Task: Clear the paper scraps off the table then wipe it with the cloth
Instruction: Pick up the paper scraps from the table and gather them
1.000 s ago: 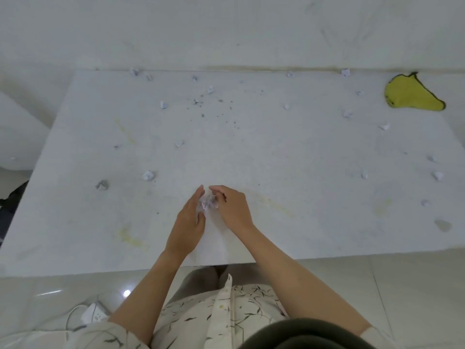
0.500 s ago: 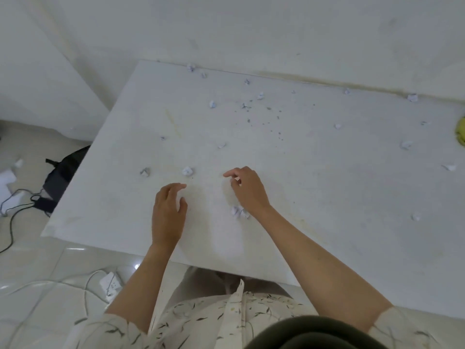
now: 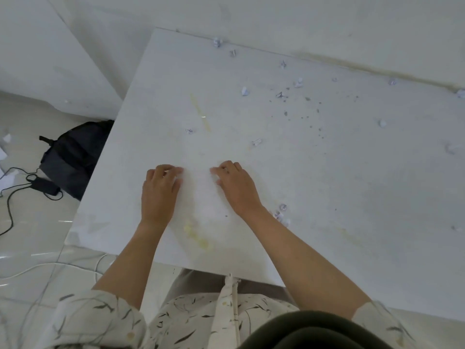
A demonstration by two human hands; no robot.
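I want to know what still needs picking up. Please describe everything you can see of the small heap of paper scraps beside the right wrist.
The heap of paper scraps is a loose cluster of a few small crumpled white bits with faint bluish-purple marks. It lies on the white table, near its front edge, just right of the right hand at the wrist. It looks close to the forearm; whether they touch cannot be told. Neither hand is holding it.

Both bare forearms stretched forward, palms down. Left hand (image 3: 158,190) with fingers curled under, fingertips pressed low. Right hand (image 3: 237,186) likewise, knuckles raised, fingers bent. Hands near, apart.
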